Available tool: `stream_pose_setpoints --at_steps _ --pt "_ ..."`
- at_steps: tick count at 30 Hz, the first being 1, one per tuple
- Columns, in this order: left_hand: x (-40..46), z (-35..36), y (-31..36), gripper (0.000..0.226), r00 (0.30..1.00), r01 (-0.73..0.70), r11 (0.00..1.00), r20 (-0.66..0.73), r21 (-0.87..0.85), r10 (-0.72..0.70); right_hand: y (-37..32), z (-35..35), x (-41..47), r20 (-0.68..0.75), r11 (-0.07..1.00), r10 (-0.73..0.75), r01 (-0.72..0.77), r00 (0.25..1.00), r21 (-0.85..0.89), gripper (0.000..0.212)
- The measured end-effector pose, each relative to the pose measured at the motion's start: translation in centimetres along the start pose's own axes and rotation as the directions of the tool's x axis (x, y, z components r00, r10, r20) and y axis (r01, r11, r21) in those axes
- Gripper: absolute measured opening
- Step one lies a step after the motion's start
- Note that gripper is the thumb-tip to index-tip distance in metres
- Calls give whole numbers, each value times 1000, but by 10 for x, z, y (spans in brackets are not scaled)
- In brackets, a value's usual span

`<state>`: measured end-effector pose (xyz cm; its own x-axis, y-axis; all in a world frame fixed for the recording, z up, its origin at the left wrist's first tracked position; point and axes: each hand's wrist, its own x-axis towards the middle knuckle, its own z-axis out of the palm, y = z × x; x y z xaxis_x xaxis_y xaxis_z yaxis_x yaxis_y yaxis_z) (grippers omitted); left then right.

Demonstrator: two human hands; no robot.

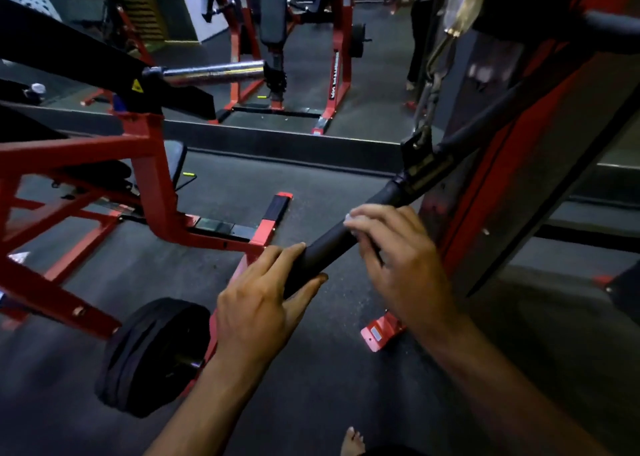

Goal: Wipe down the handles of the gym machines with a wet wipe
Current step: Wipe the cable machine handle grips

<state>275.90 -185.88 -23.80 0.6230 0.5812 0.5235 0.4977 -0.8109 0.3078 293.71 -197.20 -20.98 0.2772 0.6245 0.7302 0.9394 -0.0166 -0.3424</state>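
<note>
Both forearms bare, reaching up from the bottom edge toward mid-frame. Left hand (258,305) at centre, back to the camera, fingers and thumb curled round the lower end of the black handle (332,247). Right hand (398,258) just to the right and slightly higher, back up, fingers bent over the same handle, pressing a white wipe (356,220) against it; only a bit of wipe visible at the fingertips. Bare toes (353,440) at the bottom edge, centre-right.
</note>
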Motion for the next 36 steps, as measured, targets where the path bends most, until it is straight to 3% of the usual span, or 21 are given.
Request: stream_pose_setpoints --at_steps 3,6,8,11,15,18,21,24,28,31,33,36 --pt "10 -4 -12 53 991 3 996 130 -88 9 11 -4 0 24 998 -62 62 998 -21 24" --pt "21 -13 -20 45 970 20 971 242 -239 40 26 -15 8 -90 996 6 -14 996 -83 25" --pt "27 -17 -19 36 928 107 919 371 -380 45 25 -16 13 -145 993 40 -56 989 -106 24" --pt "35 -26 -17 30 791 358 772 610 -525 48 8 -11 10 -149 989 88 -104 985 -101 24" --pt "43 -34 -17 48 520 719 472 845 -510 121 -5 -22 1 -134 988 83 -98 988 -115 22" --pt "45 -33 -16 57 389 840 315 895 -441 218 -1 -35 2 -179 974 116 -147 977 -172 21" --pt "43 -35 -13 63 319 881 264 905 -393 281 -8 -38 5 -203 958 150 -193 968 -213 20" --pt "40 -39 -11 66 300 888 256 904 -381 306 -31 -32 1 -166 952 197 -229 966 -204 20" --pt "37 -37 -15 67 313 886 235 889 -400 334 -30 -40 1 -35 955 130 -135 991 -266 20" --pt "31 -37 -17 63 336 880 208 869 -427 363 -15 -52 11 -79 934 140 -158 987 -319 19" --pt "28 -37 -17 52 381 853 206 841 -481 384 -17 -47 12 -86 939 162 -180 983 -292 19" --pt "27 -46 -11 45 502 739 345 814 -579 291 -28 -43 4 -80 955 221 -233 972 -182 19"
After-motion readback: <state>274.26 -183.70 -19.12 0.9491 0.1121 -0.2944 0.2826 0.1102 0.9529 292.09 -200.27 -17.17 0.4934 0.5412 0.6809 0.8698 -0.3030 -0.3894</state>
